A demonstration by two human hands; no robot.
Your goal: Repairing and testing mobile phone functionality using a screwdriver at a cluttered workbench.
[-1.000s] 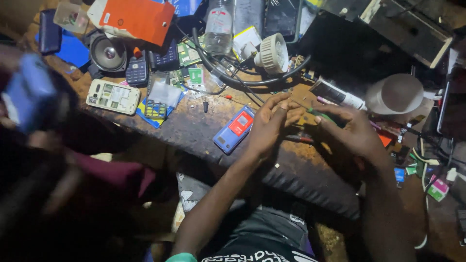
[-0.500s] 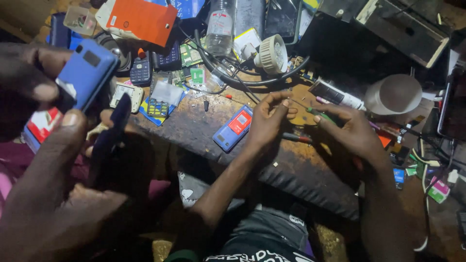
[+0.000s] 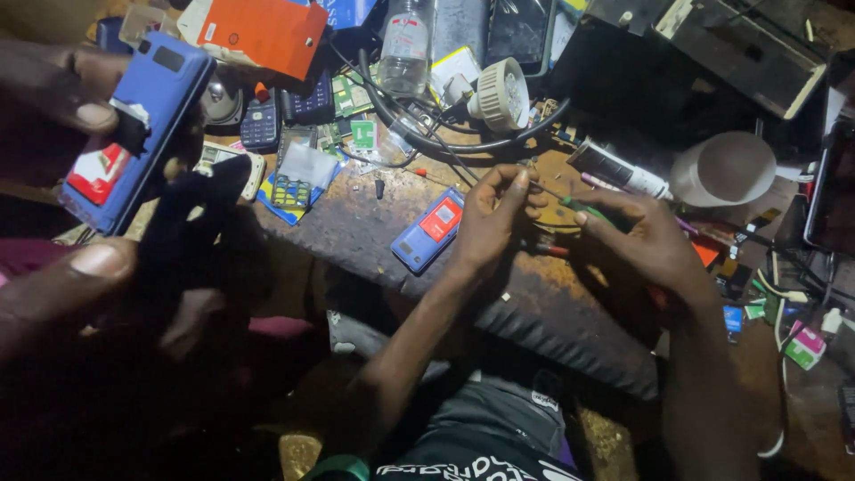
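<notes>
The left hand [image 3: 44, 89] is closed on a blue phone [image 3: 134, 125], thumb across its back and fingers behind, so the phone is held up off the table [image 3: 356, 223]. Just below it, the right hand [image 3: 80, 294] grips a black piece [image 3: 200, 200], too dark to identify. The phone looks light, stiff and smooth, probably best gripped by its 2 long edges. Farther right, a co-worker's hand [image 3: 494, 218] works beside another phone [image 3: 429, 229].
</notes>
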